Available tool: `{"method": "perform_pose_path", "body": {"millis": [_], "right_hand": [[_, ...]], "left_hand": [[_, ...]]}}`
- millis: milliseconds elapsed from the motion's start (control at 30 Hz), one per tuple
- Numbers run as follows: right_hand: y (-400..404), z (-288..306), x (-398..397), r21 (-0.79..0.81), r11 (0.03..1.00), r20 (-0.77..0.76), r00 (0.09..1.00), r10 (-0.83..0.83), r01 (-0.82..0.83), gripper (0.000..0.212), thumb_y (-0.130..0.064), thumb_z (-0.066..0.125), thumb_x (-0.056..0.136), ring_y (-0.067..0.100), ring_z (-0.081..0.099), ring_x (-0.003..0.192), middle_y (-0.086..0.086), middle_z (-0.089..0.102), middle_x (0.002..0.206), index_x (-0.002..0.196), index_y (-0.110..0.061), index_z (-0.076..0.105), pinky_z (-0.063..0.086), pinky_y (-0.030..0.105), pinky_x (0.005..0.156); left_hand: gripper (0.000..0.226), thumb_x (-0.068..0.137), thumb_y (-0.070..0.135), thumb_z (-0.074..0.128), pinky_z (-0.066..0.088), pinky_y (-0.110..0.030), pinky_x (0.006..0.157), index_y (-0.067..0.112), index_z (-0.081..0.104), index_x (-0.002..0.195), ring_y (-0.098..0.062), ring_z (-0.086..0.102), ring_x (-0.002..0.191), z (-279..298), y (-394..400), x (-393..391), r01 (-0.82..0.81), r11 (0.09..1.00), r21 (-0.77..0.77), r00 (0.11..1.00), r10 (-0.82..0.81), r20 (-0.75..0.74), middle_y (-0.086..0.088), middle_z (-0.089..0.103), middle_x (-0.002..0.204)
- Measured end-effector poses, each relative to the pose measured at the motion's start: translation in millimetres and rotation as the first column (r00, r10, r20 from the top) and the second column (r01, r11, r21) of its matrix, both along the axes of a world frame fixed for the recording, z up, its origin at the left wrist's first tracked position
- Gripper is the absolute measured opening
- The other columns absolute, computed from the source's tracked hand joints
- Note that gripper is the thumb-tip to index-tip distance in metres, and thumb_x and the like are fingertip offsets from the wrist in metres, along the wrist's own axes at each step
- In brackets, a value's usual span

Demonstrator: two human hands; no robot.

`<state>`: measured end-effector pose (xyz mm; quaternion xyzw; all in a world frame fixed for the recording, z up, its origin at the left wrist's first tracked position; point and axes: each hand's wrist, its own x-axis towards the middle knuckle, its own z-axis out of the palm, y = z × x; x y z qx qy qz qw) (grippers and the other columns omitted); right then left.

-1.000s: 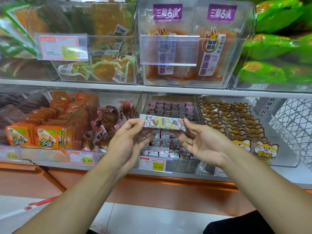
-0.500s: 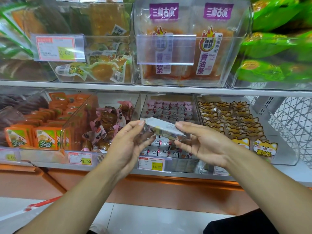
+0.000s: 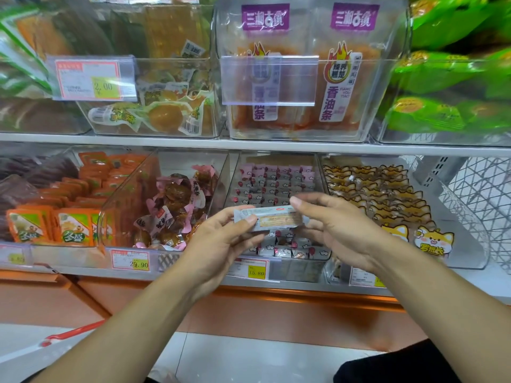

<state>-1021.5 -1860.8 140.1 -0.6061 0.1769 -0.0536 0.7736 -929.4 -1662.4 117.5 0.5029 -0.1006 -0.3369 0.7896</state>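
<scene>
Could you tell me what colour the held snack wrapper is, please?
The snack wrapper is pale grey-blue with a yellow-orange panel; head view.

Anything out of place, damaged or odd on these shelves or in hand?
The tag holder on the upper bin of red strips is blank, unlike the price tag beside it. The bar, held by left hand and right hand, looks intact.

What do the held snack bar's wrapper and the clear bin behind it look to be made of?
Snack bar: the wrapper is likely thin plastic film, silver-grey with a soft sheen and a printed orange panel. Bin: clear rigid plastic, possibly acrylic; the wrapped sweets show through its glossy walls.
</scene>
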Motion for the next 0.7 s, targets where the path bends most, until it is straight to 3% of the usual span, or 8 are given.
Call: {"method": "perform_pose_path", "body": {"millis": [100,233,333,467,600,700], "right_hand": [[-1.8,-2.0,-1.9,-0.035,0.999,-0.116,0.993,0.033,-0.037,0.051,-0.051,0.07,0.085,0.027,0.076,0.085,0.015,0.077,0.104,0.118,-0.012,0.067,0.062,0.034,0.075],[-4.2,-3.9,-1.6,0.005,0.999,-0.099,0.994,0.037,-0.037,0.036,-0.038,0.071,0.092,0.021,0.071,0.074,0.012,0.075,0.096,0.113,-0.009,0.072,0.06,0.029,0.07],[-4.9,-3.2,-1.3,0.008,0.998,-0.036,0.998,0.059,-0.059,0.034,-0.032,0.071,0.089,0.021,0.073,0.079,0.011,0.077,0.1,0.115,-0.01,0.07,0.06,0.026,0.071],[-6.0,-3.0,-1.9,-0.03,0.994,0.068,0.992,0.109,-0.107,0.039,-0.022,0.076,0.081,0.026,0.074,0.091,0.011,0.076,0.106,0.118,-0.013,0.067,0.061,0.028,0.076],[-7.8,-4.7,-3.4,-0.07,0.985,0.092,0.983,0.161,-0.155,0.033,-0.009,0.075,0.081,0.029,0.072,0.104,0.011,0.075,0.113,0.114,-0.015,0.07,0.059,0.029,0.084],[-6.8,-3.4,-3.3,-0.046,0.991,0.082,0.989,0.127,-0.123,0.046,-0.008,0.078,0.076,0.028,0.072,0.108,0.012,0.075,0.113,0.119,-0.013,0.064,0.059,0.03,0.089]], "left_hand": [[0.037,0.078,0.007,0.074,0.061,-0.032,0.086,0.006,0.068,0.114,-0.026,0.073,0.103,-2.0,0.5,0.6,0.031,0.999,-0.032,0.999,-0.03,0.037,-0.016,0.074,0.114],[0.035,0.078,0.004,0.074,0.06,-0.032,0.087,0.012,0.072,0.112,-0.031,0.069,0.113,-3.2,-0.5,-0.2,0.053,0.998,-0.041,0.996,-0.05,0.076,-0.017,0.071,0.121],[0.043,0.078,0.01,0.076,0.06,-0.036,0.087,0.007,0.066,0.119,-0.034,0.069,0.112,-3.7,-2.2,-0.6,0.008,0.999,-0.053,0.999,-0.006,0.034,-0.018,0.071,0.12],[0.043,0.078,0.029,0.075,0.062,-0.033,0.077,0.003,0.069,0.112,-0.037,0.073,0.101,-3.2,-3.1,-1.7,-0.033,0.999,-0.003,0.999,0.033,-0.017,-0.018,0.075,0.109],[0.042,0.076,0.022,0.074,0.062,-0.032,0.077,0.003,0.068,0.112,-0.03,0.074,0.1,-6.8,-5.3,0.2,-0.1,0.993,0.064,0.994,0.096,0.049,-0.016,0.075,0.107],[0.042,0.076,0.019,0.074,0.062,-0.032,0.079,0.004,0.065,0.114,-0.027,0.074,0.102,-6.9,-5.1,0.8,-0.112,0.992,0.062,0.987,0.104,0.12,-0.013,0.077,0.105]]}}
